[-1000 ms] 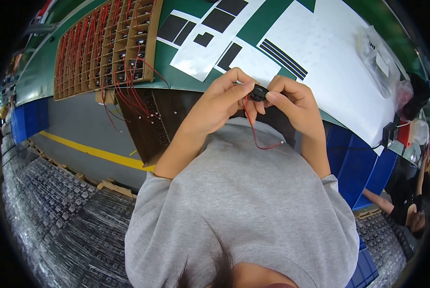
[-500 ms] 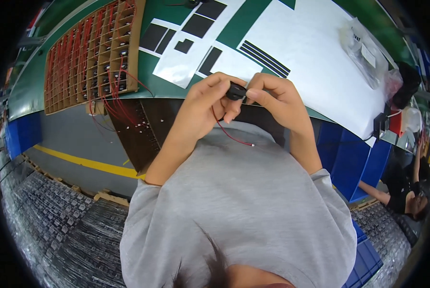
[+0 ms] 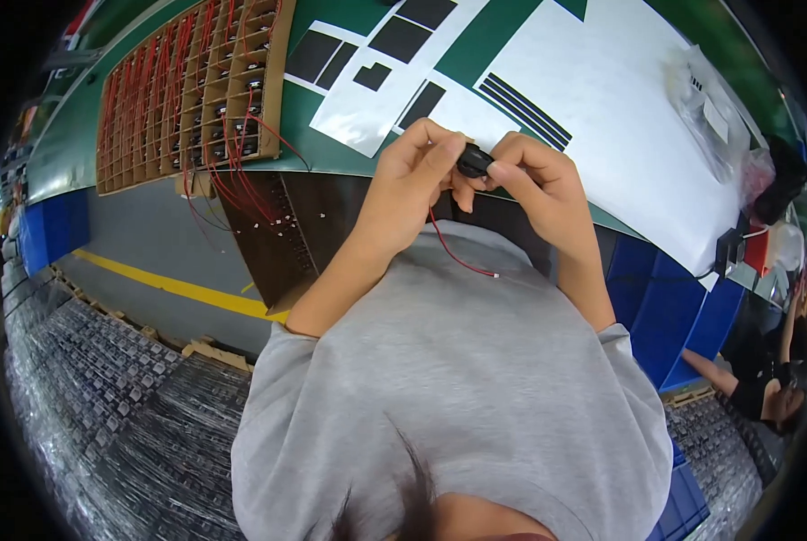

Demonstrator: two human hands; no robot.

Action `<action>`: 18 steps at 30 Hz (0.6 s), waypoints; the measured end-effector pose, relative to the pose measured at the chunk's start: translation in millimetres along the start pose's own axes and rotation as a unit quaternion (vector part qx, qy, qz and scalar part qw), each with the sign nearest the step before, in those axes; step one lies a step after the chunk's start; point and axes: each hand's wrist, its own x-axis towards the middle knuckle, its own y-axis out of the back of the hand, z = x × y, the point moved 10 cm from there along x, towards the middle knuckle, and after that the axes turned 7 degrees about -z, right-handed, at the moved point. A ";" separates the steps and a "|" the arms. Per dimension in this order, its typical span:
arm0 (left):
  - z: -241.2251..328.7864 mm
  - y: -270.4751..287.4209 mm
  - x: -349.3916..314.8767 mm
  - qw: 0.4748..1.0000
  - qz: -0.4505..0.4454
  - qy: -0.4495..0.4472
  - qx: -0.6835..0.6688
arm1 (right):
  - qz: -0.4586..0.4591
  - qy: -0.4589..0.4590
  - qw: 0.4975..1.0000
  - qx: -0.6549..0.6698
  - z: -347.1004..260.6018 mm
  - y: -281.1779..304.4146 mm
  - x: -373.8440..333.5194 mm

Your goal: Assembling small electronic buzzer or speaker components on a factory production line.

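Note:
A small black oval part [image 3: 474, 163] is pinched between both hands, above the near table edge. My left hand [image 3: 410, 176] is closed on its left end, thumb and forefinger pressed together. The thumb and forefinger of my right hand [image 3: 541, 185] close on the right end. From beneath the part a thin red wire [image 3: 451, 253] hangs down in front of the grey shirt and ends in a small white connector [image 3: 496, 274]. The part's underside and some fingertips are hidden.
On the green table [image 3: 309, 185], a cardboard divider box [image 3: 275, 86] holds similar black parts with red wires. White sheets [image 3: 354, 122] bear black pads and strips. Clear plastic bags [image 3: 706, 99] lie at right. Blue bins [image 3: 660, 307] stand below; another person's arm [image 3: 710, 368] shows at far right.
The whole view has shifted, so the table and hands appear further right. Both hands keep their hold on the black part, which looks slightly turned, with the right thumb against its end.

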 end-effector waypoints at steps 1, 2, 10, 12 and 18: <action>5.4 -0.4 -0.5 0.999 0.007 -0.018 0.039 | 0.001 0.012 1.000 -0.025 -1.3 -0.8 1.0; 10.6 -0.1 -1.0 0.996 0.014 -0.036 0.078 | 0.002 0.023 0.998 -0.051 -3.7 -1.4 1.3; -8.0 -5.9 -0.4 0.992 -0.093 0.036 -0.077 | -0.019 -0.060 0.998 -0.024 6.9 -0.8 -0.8; -6.5 -12.3 -1.7 0.987 -0.115 0.042 -0.107 | -0.034 -0.045 0.996 0.062 5.8 -7.0 -2.0; 0.7 3.0 0.8 0.990 -0.036 0.025 0.133 | -0.009 -0.012 1.000 -0.001 2.8 1.8 0.3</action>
